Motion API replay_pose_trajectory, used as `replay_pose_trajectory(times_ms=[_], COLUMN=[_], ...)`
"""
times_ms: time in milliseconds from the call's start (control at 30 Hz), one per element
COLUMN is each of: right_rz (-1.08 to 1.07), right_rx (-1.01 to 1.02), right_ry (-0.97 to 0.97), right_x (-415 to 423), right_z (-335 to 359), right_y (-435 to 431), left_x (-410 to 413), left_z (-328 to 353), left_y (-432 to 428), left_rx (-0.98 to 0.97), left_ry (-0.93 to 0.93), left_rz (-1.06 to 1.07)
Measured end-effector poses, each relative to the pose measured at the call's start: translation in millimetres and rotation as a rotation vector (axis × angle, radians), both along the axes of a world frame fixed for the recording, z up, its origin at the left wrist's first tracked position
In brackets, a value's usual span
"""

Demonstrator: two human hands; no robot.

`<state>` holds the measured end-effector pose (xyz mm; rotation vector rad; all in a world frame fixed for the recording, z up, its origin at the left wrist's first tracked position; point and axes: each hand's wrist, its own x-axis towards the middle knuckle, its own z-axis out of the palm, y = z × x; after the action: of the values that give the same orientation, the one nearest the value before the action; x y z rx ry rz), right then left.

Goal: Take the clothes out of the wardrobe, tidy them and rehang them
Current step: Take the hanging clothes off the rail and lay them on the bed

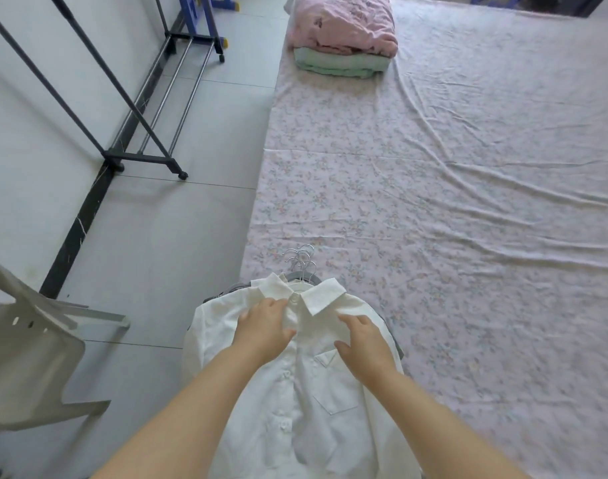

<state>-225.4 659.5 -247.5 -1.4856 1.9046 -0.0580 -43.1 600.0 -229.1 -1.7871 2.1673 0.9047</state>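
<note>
As left hand and right hand press the shirt, each grip lies flat.

no legible text or labels anywhere

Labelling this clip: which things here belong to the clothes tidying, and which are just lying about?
Job: white shirt, hangers, clothes rack.
Lying about: folded bedding, white chair.
</note>
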Motion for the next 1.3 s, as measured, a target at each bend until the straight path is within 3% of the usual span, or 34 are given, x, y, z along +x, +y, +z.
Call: replay_pose_trajectory(times_ms=[333, 633, 1033, 1300], right_rz=[-0.232, -0.811, -1.615, -2.095], right_rx=[-0.049, -0.082, 0.040, 0.092], right_ry=[0.066, 0.142, 0.305, 0.351], right_x=[-29, -19, 113, 276], right_z=[35, 74, 94, 111], right_y=[75, 222, 502, 675], left_x=[-40, -100, -146, -87], left_z=[31, 56, 88, 109], left_y=[31, 94, 338, 562], left_rx=[-0.038, -0.136, -0.133, -0.145], left_ry=[-0.023, 0.065, 0.119, 0.254], left_rz=[-0.302, -0.895, -1.687, -2.125])
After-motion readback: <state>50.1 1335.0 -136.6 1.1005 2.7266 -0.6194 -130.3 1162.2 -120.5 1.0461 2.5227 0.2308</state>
